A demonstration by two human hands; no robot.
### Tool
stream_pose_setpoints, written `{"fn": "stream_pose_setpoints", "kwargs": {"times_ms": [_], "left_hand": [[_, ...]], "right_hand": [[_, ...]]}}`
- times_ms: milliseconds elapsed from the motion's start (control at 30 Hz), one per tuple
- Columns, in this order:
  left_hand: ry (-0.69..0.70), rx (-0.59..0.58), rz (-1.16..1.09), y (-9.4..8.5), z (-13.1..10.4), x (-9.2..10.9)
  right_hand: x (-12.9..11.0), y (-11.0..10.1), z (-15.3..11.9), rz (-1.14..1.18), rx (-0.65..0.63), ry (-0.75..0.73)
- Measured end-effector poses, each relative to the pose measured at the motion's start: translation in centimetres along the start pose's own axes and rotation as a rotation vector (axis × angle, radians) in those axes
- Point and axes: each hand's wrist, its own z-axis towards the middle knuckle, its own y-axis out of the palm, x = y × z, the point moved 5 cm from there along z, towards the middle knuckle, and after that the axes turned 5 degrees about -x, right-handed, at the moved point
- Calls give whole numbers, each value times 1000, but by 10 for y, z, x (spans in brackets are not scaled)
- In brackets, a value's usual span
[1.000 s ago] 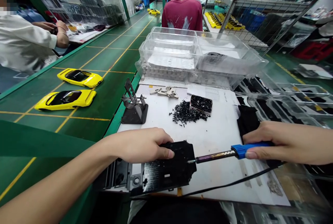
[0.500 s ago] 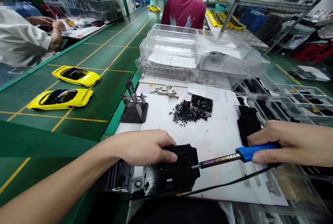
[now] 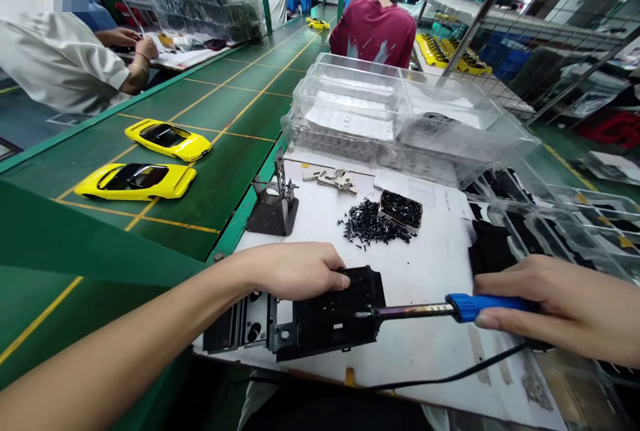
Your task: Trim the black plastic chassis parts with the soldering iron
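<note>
My left hand is closed on a flat black plastic part, thumb on top, near the front edge of the white work surface. My right hand grips the blue handle of a soldering iron. The iron's tip lies over the black part, at or very near its surface. A black cord runs below the iron. Beyond my hands is a pile of small black pins, with a small box full of them beside it. A metal iron stand is at the left.
Two yellow toy car bodies sit on the green conveyor to the left. Clear plastic trays are stacked at the back, and more trays hold black pieces at right. Co-workers sit ahead and across the conveyor.
The view has shifted, so the surroundings appear further right. The black part is tilted differently under my left hand. The iron lies more level, its tip slightly further left on the part.
</note>
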Motion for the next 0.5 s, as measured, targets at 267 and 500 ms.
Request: {"fn": "stream_pose_setpoints", "kwargs": {"times_ms": [267, 500], "left_hand": [[8, 3, -40, 3, -1, 0], [16, 13, -64, 5, -5, -1]], "right_hand": [[-13, 5, 18, -57, -63, -14], [-8, 7, 21, -30, -44, 20]]}}
